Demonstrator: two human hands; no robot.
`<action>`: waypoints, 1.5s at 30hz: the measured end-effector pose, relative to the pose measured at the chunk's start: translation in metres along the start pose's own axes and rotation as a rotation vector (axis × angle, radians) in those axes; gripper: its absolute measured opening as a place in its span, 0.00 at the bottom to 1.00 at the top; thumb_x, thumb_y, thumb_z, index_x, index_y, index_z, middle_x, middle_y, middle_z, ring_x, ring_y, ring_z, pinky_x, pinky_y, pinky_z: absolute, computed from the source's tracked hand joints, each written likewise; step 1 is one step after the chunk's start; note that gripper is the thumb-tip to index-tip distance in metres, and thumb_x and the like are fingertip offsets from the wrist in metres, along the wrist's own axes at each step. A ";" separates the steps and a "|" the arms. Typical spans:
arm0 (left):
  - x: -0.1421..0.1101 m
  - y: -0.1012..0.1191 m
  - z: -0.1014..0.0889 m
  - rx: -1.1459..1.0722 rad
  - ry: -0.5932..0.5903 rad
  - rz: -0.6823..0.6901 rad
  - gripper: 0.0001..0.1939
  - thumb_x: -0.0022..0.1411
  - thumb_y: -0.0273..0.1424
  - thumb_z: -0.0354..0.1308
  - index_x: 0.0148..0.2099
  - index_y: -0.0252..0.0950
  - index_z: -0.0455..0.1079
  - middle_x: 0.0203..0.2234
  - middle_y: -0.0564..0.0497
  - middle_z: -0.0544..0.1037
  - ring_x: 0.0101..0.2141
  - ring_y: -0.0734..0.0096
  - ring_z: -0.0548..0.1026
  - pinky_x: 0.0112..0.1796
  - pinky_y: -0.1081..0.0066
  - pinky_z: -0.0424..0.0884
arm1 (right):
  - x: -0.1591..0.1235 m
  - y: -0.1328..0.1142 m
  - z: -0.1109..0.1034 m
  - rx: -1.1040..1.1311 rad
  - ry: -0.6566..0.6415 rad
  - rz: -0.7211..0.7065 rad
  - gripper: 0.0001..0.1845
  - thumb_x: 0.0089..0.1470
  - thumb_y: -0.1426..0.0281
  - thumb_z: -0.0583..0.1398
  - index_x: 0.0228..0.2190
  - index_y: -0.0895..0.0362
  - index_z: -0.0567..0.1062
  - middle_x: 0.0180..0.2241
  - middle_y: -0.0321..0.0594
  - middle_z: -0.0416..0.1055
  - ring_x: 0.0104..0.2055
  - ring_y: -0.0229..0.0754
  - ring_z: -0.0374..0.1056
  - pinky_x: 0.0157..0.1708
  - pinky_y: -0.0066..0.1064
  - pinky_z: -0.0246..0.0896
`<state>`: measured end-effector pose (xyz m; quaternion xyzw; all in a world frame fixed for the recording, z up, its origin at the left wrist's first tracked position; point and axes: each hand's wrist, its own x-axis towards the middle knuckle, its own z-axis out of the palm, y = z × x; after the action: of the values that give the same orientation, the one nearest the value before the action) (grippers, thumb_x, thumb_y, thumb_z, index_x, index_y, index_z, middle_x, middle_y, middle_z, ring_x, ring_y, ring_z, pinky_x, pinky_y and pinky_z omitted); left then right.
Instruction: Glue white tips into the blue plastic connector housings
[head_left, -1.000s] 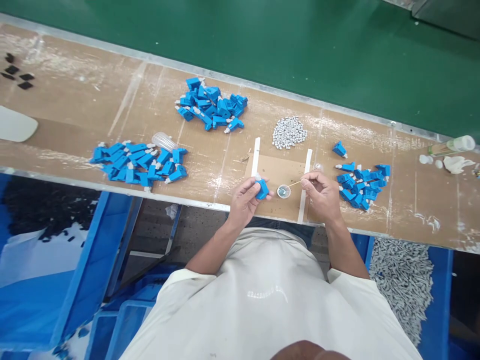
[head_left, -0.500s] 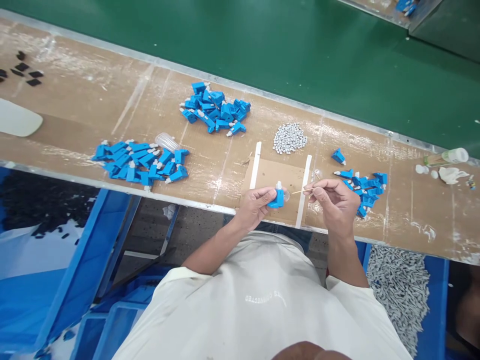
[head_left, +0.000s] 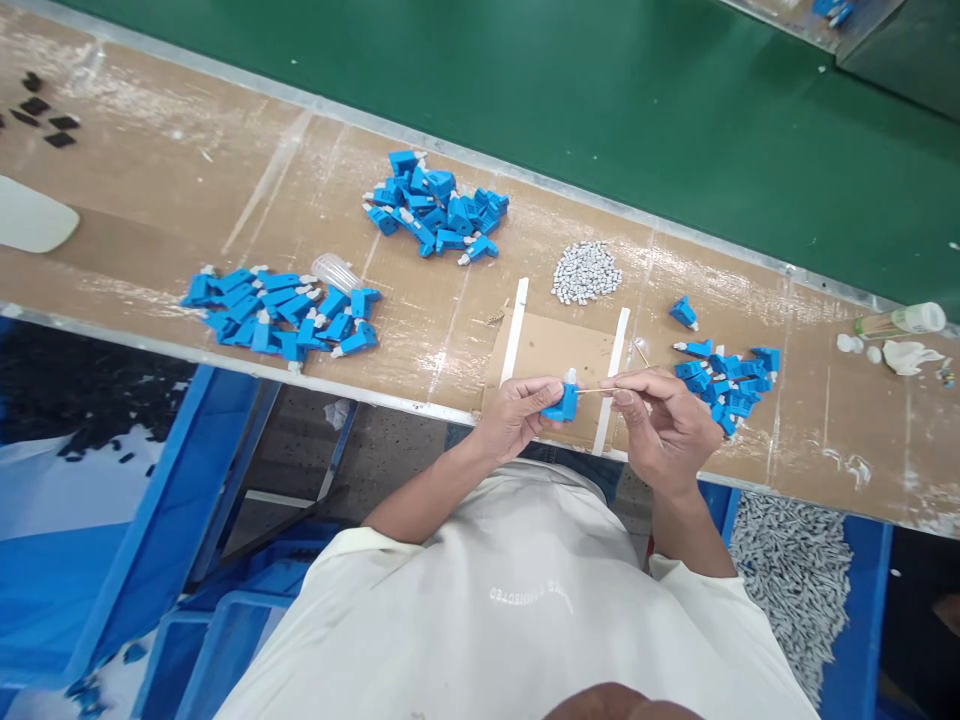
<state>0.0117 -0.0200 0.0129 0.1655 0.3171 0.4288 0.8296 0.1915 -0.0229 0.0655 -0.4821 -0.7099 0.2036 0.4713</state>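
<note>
You're working in a workshop, factory type: a long table (head_left: 165, 190) is running past you, heaps of look-alike blue parts (head_left: 439, 205) and small grey bits (head_left: 587, 272) are covering patches of it, and blue bins (head_left: 142, 540) lower down are holding bulk black pieces (head_left: 75, 390) and grey pieces (head_left: 787, 580).

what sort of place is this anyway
Probably a factory assembly workshop: piles of similar blue parts sit on a long brown-topped bench, with a blue bin of small grey pieces nearby.
</note>
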 end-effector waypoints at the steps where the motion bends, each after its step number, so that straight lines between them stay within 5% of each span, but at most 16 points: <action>1: 0.000 0.000 0.001 -0.002 0.008 -0.007 0.26 0.46 0.48 0.78 0.35 0.29 0.81 0.27 0.49 0.78 0.25 0.80 0.72 0.25 0.79 0.71 | 0.001 0.000 0.000 -0.001 -0.004 -0.018 0.04 0.64 0.68 0.64 0.41 0.51 0.80 0.33 0.38 0.82 0.33 0.42 0.77 0.31 0.35 0.74; 24: 0.003 0.002 -0.005 -0.026 -0.017 -0.020 0.24 0.47 0.46 0.78 0.35 0.30 0.81 0.25 0.50 0.75 0.25 0.78 0.70 0.27 0.76 0.65 | 0.009 0.000 0.003 -0.134 -0.138 -0.188 0.09 0.63 0.76 0.61 0.41 0.50 0.78 0.33 0.36 0.82 0.33 0.41 0.77 0.34 0.34 0.71; 32: 0.003 0.009 -0.016 -0.081 -0.024 -0.064 0.18 0.51 0.38 0.75 0.35 0.27 0.80 0.26 0.46 0.78 0.28 0.74 0.73 0.29 0.75 0.67 | 0.005 0.012 -0.002 0.040 0.011 0.103 0.06 0.65 0.68 0.62 0.41 0.51 0.80 0.34 0.39 0.81 0.33 0.44 0.77 0.33 0.37 0.73; 40: 0.007 0.010 -0.034 -0.096 -0.031 -0.037 0.15 0.53 0.36 0.72 0.35 0.26 0.80 0.26 0.44 0.79 0.26 0.73 0.75 0.28 0.76 0.69 | 0.003 0.043 0.008 -0.199 -0.316 0.136 0.18 0.69 0.57 0.54 0.43 0.52 0.82 0.37 0.44 0.79 0.40 0.48 0.76 0.41 0.42 0.73; 45: 0.009 0.008 -0.041 -0.110 -0.020 -0.091 0.14 0.56 0.34 0.71 0.38 0.26 0.79 0.26 0.44 0.79 0.26 0.73 0.76 0.28 0.76 0.70 | 0.034 0.085 0.002 -0.297 -0.260 0.277 0.21 0.68 0.57 0.55 0.50 0.55 0.80 0.40 0.46 0.82 0.37 0.48 0.77 0.42 0.41 0.73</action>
<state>-0.0165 -0.0079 -0.0166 0.1094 0.2917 0.4059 0.8592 0.2284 0.0456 0.0173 -0.6088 -0.7138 0.2201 0.2673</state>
